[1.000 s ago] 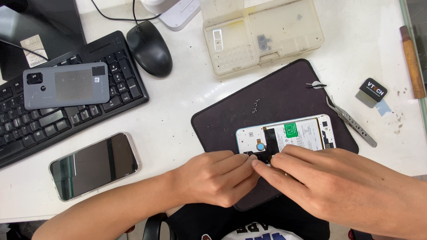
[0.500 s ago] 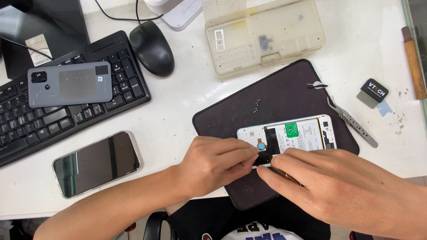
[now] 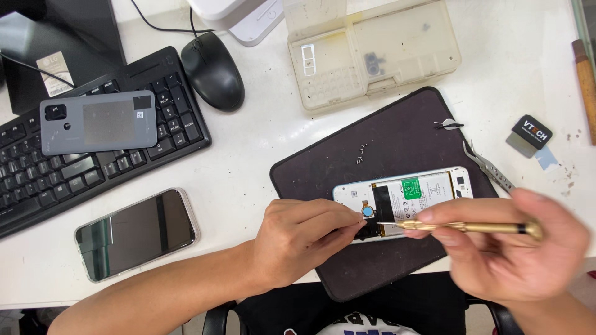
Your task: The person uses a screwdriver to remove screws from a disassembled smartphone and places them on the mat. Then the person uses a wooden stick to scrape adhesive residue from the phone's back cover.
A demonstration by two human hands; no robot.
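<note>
Your opened phone (image 3: 422, 192) lies on the mat (image 3: 385, 142); keyboard (image 3: 37, 180) far left, parts box (image 3: 372, 53) behind.

opened white phone (image 3: 413, 193) | flat on mat | gold screwdriver (image 3: 462, 227) | level

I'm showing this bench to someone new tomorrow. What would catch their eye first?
Most likely the opened phone, back cover off and insides bare, lying on the dark mat at centre right. The right hand holds a gold screwdriver with its tip over the phone's lower edge, while the left hand pinches that edge. Further left, a grey phone lies face down on the black keyboard.
</note>
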